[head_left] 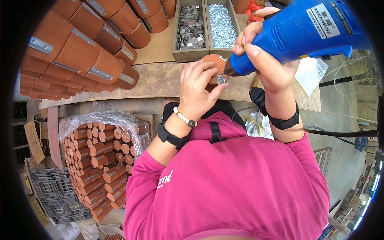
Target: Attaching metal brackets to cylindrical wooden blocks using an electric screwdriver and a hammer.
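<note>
My right hand (272, 66) is wrapped round a large blue electric screwdriver (288, 36), which slants down to the left. Its dark nose meets a small metal latch (221, 79) on the side of a brown cylinder (216, 60). My left hand (199, 82) grips that cylinder from the left, its fingers bent over the top and the thumb close to the latch. Part of the cylinder is hidden behind my fingers. The tool's bit cannot be made out at the contact point.
Beyond my hands, a divided wooden box (191, 54) holds flat metal pieces and shiny screws. Stacked brown cylinders (80, 48) crowd the workbench (160, 82) on the left. Below it stands a plastic-wrapped bin (96, 118) full of cylinders. A clear plastic bag (310, 74) lies at right.
</note>
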Action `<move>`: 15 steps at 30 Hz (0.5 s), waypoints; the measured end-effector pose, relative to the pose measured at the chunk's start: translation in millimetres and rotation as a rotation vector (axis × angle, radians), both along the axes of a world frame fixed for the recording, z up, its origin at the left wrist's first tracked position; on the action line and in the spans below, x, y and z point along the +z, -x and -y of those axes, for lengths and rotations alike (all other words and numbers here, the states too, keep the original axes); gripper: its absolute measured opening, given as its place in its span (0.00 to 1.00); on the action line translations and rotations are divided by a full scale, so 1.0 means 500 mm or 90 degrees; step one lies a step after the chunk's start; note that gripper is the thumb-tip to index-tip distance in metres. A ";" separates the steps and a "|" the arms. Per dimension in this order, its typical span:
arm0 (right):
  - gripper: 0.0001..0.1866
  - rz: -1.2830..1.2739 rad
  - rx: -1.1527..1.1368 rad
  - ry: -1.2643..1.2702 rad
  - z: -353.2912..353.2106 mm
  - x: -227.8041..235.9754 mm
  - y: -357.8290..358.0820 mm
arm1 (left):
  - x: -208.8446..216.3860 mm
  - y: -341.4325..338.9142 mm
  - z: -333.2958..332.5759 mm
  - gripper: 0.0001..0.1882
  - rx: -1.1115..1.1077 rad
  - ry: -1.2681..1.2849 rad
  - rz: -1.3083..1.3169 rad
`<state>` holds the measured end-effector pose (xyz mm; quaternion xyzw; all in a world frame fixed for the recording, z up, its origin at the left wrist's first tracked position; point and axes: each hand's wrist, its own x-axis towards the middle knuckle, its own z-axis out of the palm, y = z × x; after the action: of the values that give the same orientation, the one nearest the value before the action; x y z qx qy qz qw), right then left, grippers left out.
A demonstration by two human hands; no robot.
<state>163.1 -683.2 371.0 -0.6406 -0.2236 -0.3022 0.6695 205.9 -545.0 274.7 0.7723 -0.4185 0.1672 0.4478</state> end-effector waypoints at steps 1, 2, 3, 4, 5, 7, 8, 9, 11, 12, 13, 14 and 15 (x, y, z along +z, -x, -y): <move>0.24 -0.002 -0.002 0.000 -0.001 0.001 0.000 | -0.005 0.000 -0.001 0.11 0.001 -0.001 -0.001; 0.24 -0.005 -0.004 -0.001 -0.001 0.002 0.000 | -0.015 0.000 -0.002 0.12 -0.010 0.015 0.022; 0.24 -0.005 -0.004 -0.002 -0.001 0.004 0.000 | -0.021 0.000 -0.002 0.12 -0.021 0.031 0.044; 0.24 -0.005 -0.007 0.002 -0.002 0.004 0.000 | -0.023 0.001 -0.002 0.12 -0.021 0.030 0.043; 0.24 -0.004 -0.011 0.005 -0.002 0.005 -0.001 | -0.024 0.004 0.000 0.12 -0.015 0.040 0.042; 0.24 -0.008 -0.007 0.006 -0.001 0.003 -0.002 | -0.025 0.008 0.001 0.12 -0.009 0.050 0.041; 0.24 -0.011 -0.003 0.007 -0.001 0.002 -0.003 | -0.024 0.009 0.000 0.12 -0.007 0.045 0.038; 0.24 -0.011 -0.004 0.007 -0.001 0.002 -0.003 | -0.024 0.010 0.000 0.12 -0.006 0.039 0.035; 0.25 -0.020 -0.013 0.008 -0.002 0.003 -0.004 | -0.024 0.010 0.001 0.11 -0.006 0.038 0.036; 0.25 -0.020 -0.016 0.008 -0.005 0.000 -0.005 | -0.024 0.010 0.002 0.11 -0.007 0.037 0.036; 0.26 -0.039 -0.005 -0.036 -0.009 -0.005 -0.006 | -0.024 0.010 0.002 0.11 -0.009 0.036 0.036; 0.27 -0.057 0.006 -0.080 -0.011 -0.008 -0.008 | -0.024 0.010 0.001 0.11 -0.009 0.035 0.034; 0.27 -0.057 0.006 -0.080 -0.010 -0.009 -0.008 | -0.024 0.011 0.000 0.11 -0.007 0.034 0.031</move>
<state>167.0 -678.1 366.5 -0.6093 -0.1766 -0.2835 0.7191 200.6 -545.0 262.5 0.7535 -0.4286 0.1948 0.4589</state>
